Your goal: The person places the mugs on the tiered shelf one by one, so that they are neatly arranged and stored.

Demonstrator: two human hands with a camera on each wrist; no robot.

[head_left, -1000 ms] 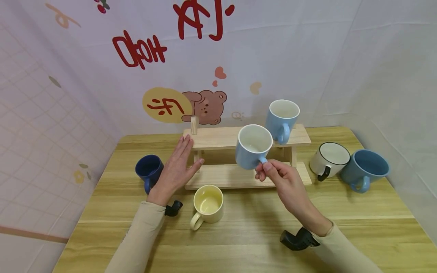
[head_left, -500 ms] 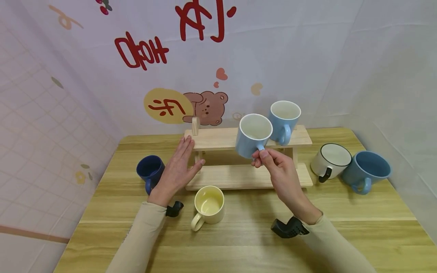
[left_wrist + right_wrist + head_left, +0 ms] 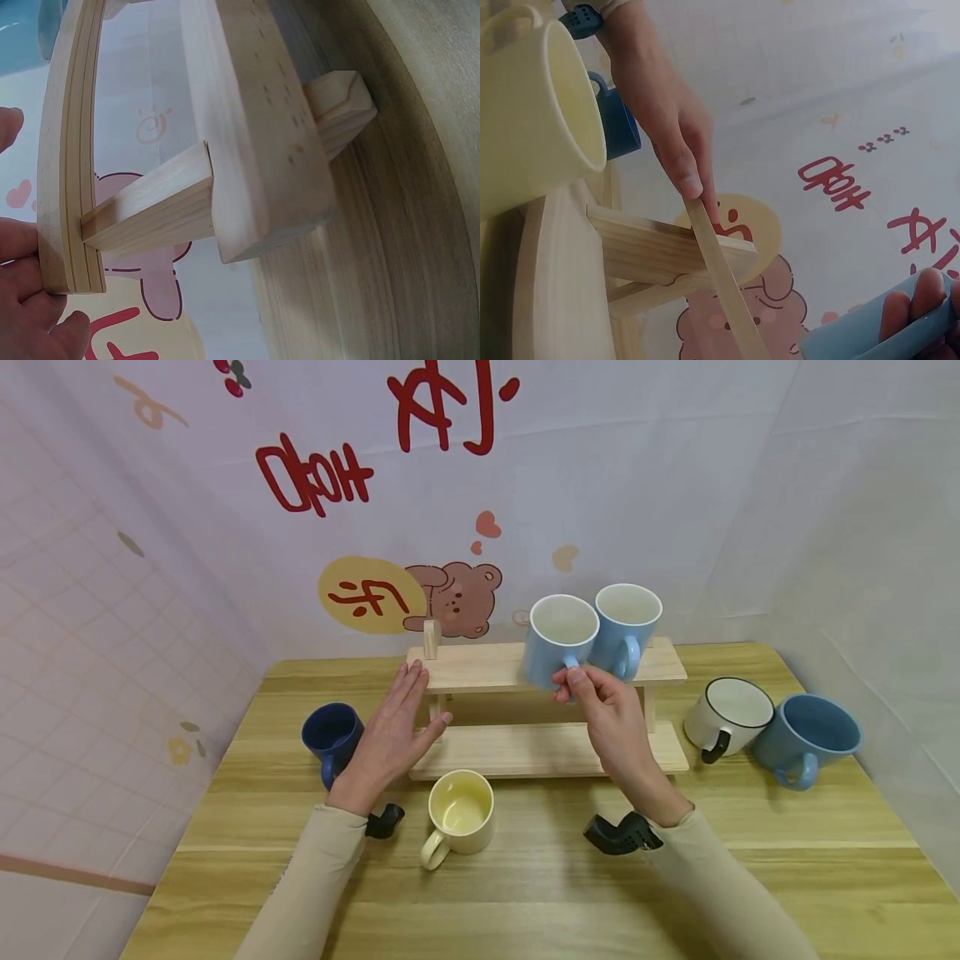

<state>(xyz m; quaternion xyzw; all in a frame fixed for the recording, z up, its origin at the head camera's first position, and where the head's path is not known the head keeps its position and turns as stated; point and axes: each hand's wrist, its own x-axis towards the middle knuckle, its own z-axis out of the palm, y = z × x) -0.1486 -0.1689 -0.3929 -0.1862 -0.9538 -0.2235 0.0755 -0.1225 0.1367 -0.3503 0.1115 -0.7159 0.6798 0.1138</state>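
Observation:
My right hand (image 3: pixel 617 722) pinches the handle of a light blue mug (image 3: pixel 542 647), upright with its white inside showing. The mug overlaps the upper board of a two-tier wooden shelf (image 3: pixel 476 668). Close to its right, a second light blue mug (image 3: pixel 609 639) stands on that board. In the right wrist view, fingers lie along the held mug (image 3: pixel 862 315), which is partly cut off. My left hand (image 3: pixel 386 739) has its straight fingers on the left end of the upper board (image 3: pixel 71 187), the thumb spread aside.
A dark blue mug (image 3: pixel 328 731) stands left of the shelf, partly behind the left hand. In front is a yellow mug (image 3: pixel 472 831). A white mug with a black handle (image 3: pixel 701 722) and a larger blue mug (image 3: pixel 780 743) stand at the right. A wall hanging (image 3: pixel 637 485) is behind.
My right hand has raised the light blue mug and carried it back over the upper board, beside the other light blue mug. My left hand stays at the shelf's left end.

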